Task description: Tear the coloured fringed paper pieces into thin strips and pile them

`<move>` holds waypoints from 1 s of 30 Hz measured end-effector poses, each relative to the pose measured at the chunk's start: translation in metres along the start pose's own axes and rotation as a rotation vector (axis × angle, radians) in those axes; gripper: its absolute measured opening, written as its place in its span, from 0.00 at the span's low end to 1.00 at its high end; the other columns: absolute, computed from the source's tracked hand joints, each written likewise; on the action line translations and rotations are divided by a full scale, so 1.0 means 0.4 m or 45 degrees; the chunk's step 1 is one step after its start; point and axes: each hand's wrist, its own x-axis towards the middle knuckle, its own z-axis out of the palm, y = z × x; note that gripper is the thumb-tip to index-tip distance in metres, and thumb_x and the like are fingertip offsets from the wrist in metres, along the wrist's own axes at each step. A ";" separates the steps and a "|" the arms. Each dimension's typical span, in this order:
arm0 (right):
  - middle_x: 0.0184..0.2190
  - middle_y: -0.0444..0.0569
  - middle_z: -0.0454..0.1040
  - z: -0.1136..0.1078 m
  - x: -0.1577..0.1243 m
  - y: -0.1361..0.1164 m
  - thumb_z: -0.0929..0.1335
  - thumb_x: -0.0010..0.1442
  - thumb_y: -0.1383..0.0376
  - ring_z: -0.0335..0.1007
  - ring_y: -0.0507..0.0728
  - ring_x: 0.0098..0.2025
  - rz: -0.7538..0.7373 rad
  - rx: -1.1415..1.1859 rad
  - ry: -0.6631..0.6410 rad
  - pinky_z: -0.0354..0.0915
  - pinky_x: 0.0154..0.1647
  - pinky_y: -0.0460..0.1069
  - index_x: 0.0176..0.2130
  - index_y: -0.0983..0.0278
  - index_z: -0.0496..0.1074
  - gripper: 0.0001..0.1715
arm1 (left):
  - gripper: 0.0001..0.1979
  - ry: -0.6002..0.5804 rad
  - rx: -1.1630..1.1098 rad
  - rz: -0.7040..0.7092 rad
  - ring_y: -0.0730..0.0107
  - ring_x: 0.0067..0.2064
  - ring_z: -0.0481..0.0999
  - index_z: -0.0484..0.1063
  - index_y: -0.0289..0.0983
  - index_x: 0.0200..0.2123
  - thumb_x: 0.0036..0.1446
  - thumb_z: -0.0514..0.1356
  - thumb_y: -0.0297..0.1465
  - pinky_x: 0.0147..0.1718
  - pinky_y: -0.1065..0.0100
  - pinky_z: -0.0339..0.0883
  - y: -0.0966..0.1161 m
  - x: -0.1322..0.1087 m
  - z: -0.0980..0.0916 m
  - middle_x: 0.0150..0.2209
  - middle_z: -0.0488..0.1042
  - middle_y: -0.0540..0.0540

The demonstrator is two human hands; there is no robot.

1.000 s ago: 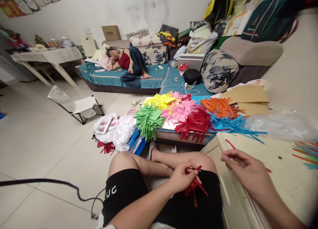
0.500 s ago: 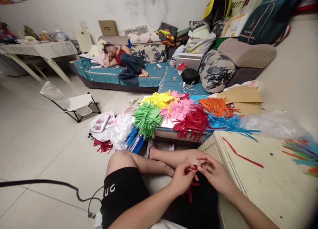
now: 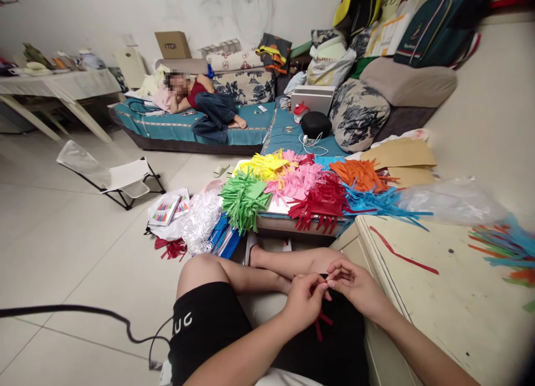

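Note:
Over my lap, my left hand [image 3: 304, 298] is closed around the top of a small red fringed tassel [image 3: 322, 323], whose strips hang below the fingers against the black shorts. My right hand [image 3: 357, 287] meets it from the right, thumb and forefinger pinched at the tassel's tip, other fingers curled loosely. Most of the tassel's upper end is hidden by the fingers. On the cream cabinet top to the right lies a loose red strip [image 3: 403, 256]. Ahead, a bundle of dark red fringe [image 3: 320, 199] rests between green fringe [image 3: 244, 199] and blue fringe [image 3: 376, 202].
Yellow fringe [image 3: 263, 165], pink fringe [image 3: 296, 179] and orange fringe [image 3: 359, 174] lie in the same pile. Multicoloured strips [image 3: 505, 246] sit on the cabinet [image 3: 430, 302]. A folding chair [image 3: 125, 177] stands left; a person [image 3: 213, 110] lies on the sofa. A black cable [image 3: 83, 309] crosses the lower left.
My fingertips have drawn closer together over the tassel's tip, so less red shows between them. The whole view has shifted slightly.

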 end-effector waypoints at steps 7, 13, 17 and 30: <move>0.29 0.48 0.82 -0.019 -0.004 -0.018 0.87 0.43 0.45 0.83 0.61 0.34 0.154 0.068 -0.088 0.78 0.44 0.56 0.34 0.60 0.78 0.31 | 0.16 -0.081 0.201 0.120 0.60 0.33 0.82 0.79 0.40 0.29 0.72 0.62 0.33 0.49 0.59 0.71 0.037 -0.003 -0.027 0.31 0.86 0.44; 0.29 0.49 0.82 -0.027 -0.006 -0.013 0.87 0.43 0.44 0.83 0.61 0.34 0.128 -0.018 -0.108 0.77 0.44 0.56 0.31 0.60 0.80 0.29 | 0.14 -0.223 -0.061 -0.106 0.63 0.32 0.83 0.78 0.37 0.35 0.71 0.64 0.40 0.34 0.68 0.70 0.029 -0.002 -0.036 0.34 0.88 0.41; 0.30 0.49 0.84 -0.031 -0.006 -0.012 0.88 0.42 0.45 0.84 0.62 0.35 0.206 0.036 -0.168 0.78 0.43 0.56 0.33 0.61 0.80 0.30 | 0.14 -0.233 -0.178 -0.048 0.62 0.34 0.86 0.73 0.38 0.42 0.72 0.65 0.43 0.37 0.67 0.75 0.013 -0.003 -0.036 0.36 0.89 0.39; 0.33 0.47 0.83 -0.017 -0.001 -0.002 0.90 0.39 0.46 0.83 0.57 0.37 0.218 0.247 -0.191 0.77 0.43 0.52 0.33 0.62 0.81 0.33 | 0.17 -0.308 -0.245 0.016 0.64 0.33 0.87 0.68 0.40 0.44 0.72 0.67 0.45 0.36 0.69 0.75 0.008 0.005 -0.055 0.36 0.89 0.39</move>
